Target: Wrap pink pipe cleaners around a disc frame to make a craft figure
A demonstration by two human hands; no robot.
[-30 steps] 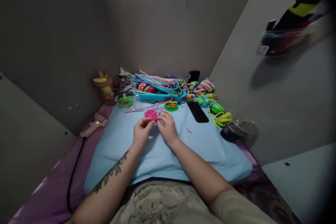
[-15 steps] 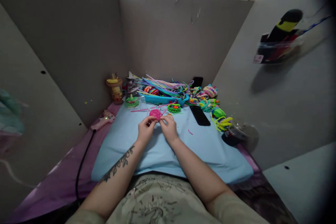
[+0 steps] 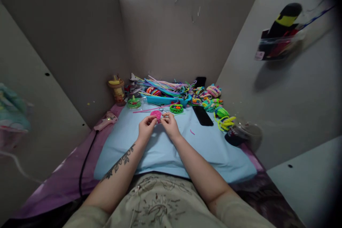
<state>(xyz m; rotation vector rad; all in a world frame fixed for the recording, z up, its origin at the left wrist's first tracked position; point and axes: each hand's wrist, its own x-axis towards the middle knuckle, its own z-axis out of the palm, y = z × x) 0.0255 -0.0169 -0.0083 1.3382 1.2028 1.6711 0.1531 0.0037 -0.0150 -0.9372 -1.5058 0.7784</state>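
Observation:
Both hands meet over the blue cloth (image 3: 160,153), near its far middle. My left hand (image 3: 146,127) is closed, its thumb and forefinger pinching the near edge of a pink pipe-cleaner piece (image 3: 156,114), which is round and coiled. My right hand (image 3: 170,125) pinches at the same piece from the right, fingertips close to the left ones. Part of the pink piece is hidden behind the fingers. Just beyond lie a pink pipe cleaner (image 3: 143,111) and scissors (image 3: 161,110), partly covered. A green ring-shaped pipe-cleaner piece (image 3: 176,108) sits right of them.
A blue tray (image 3: 165,100) heaped with pipe cleaners stands at the back. Rightward lie a black phone (image 3: 202,115), colourful pipe-cleaner pieces (image 3: 211,105) and a dark container (image 3: 235,138). A pink glue gun (image 3: 106,122) and a cup (image 3: 117,91) are at left. Grey panels (image 3: 181,35) enclose the space.
My hands have shifted slightly left with the pink piece, and it sits a little lower behind the fingers. The whole view has tilted a little.

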